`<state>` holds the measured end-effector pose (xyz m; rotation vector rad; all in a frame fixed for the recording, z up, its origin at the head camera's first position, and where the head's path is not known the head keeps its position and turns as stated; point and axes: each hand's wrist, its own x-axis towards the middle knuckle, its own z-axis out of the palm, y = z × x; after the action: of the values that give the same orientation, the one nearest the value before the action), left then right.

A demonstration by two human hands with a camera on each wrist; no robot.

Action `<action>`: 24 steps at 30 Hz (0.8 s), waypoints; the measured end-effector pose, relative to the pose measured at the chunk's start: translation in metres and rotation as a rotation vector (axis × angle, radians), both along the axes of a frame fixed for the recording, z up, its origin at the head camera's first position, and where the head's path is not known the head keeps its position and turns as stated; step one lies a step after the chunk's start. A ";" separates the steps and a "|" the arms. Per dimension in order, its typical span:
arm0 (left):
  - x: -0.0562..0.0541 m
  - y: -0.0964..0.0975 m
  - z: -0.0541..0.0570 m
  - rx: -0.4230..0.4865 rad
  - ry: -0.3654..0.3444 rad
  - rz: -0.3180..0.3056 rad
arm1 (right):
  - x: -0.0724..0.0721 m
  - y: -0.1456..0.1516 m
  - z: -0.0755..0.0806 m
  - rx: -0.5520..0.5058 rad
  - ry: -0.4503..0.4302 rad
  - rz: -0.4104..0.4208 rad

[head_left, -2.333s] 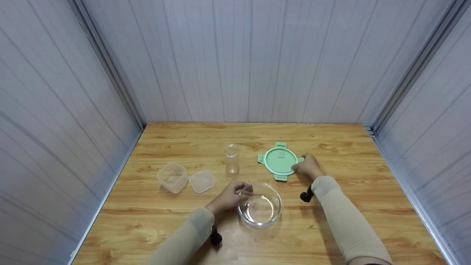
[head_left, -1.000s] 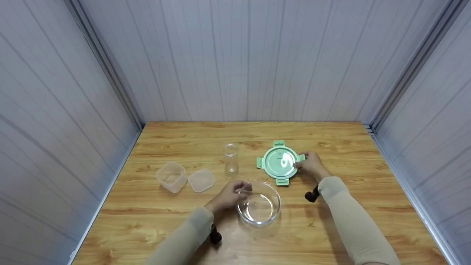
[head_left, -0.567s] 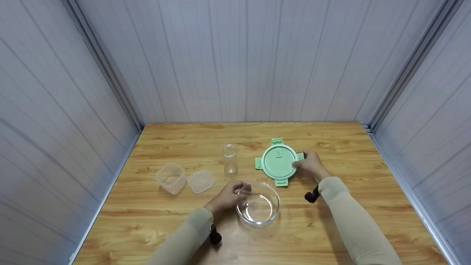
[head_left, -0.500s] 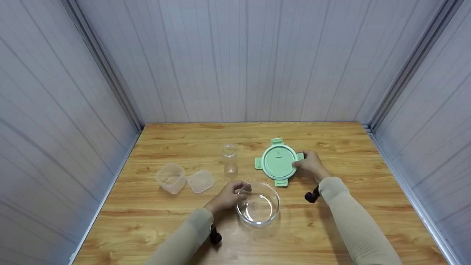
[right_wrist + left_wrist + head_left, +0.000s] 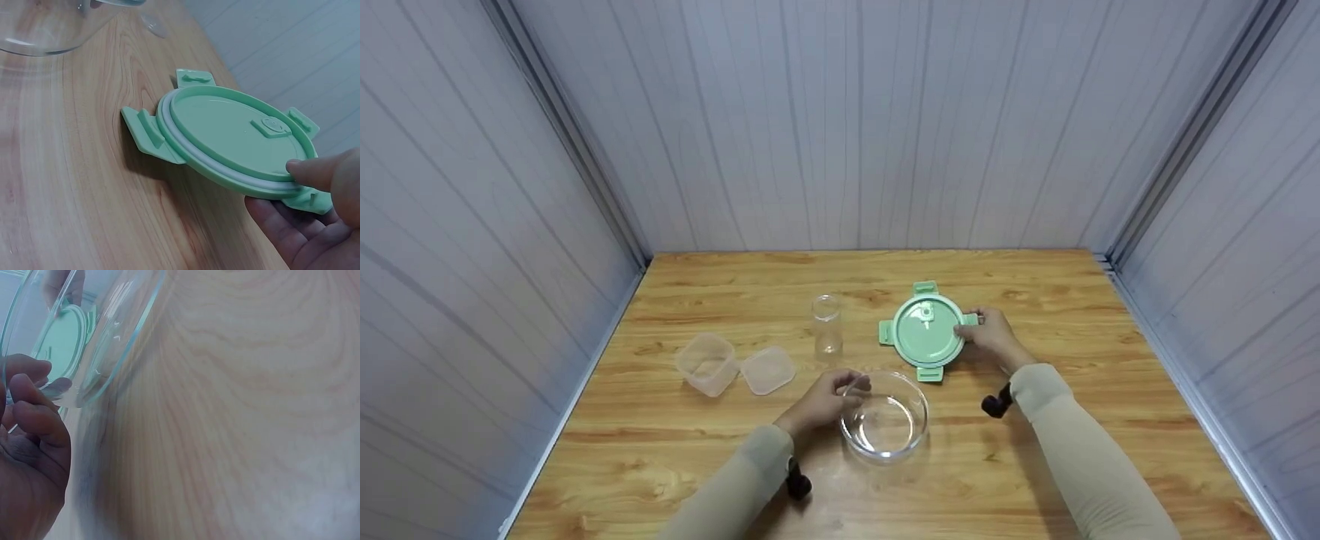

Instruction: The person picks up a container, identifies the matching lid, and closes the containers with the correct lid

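Note:
My left hand (image 5: 823, 401) pinches the left rim of a round clear glass bowl (image 5: 886, 442), which stands on the table. In the left wrist view the thumb and fingers lie on either side of the bowl's wall (image 5: 121, 332). My right hand (image 5: 992, 337) holds a round green snap-on lid (image 5: 924, 341) by its right edge, thumb on top and fingers underneath. Seen from the right wrist, the lid (image 5: 225, 132) has its pale sealing ring facing up and is tilted, with the held side raised off the wood. Its several locking flaps are spread outward.
A clear glass cylinder (image 5: 827, 330) stands upright behind the bowl. Left of it are a square translucent plastic container (image 5: 709, 365) and its flat square lid (image 5: 768, 370). Pale panels (image 5: 840, 135) wall the wooden table (image 5: 682, 465) at the back and both sides.
The right hand has taken a firmer hold of the green lid, lifted its right side and shifted it slightly. Left hand and glass bowl have stayed in place.

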<state>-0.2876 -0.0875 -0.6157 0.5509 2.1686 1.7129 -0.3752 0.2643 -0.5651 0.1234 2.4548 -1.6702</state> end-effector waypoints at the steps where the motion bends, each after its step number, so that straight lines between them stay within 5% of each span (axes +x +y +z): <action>1: 0.000 0.000 -0.001 0.004 0.006 -0.002 | 0.000 0.000 0.000 -0.007 0.001 -0.003; 12: 0.001 -0.001 -0.001 -0.008 0.030 -0.005 | 0.006 0.000 -0.004 0.027 0.039 0.020; 24: 0.000 -0.001 0.001 0.000 -0.033 0.011 | 0.009 -0.001 -0.002 0.069 0.076 0.034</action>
<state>-0.2872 -0.0885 -0.6147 0.5088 2.1526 1.7156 -0.3658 0.2635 -0.5676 0.0278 2.5561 -1.6052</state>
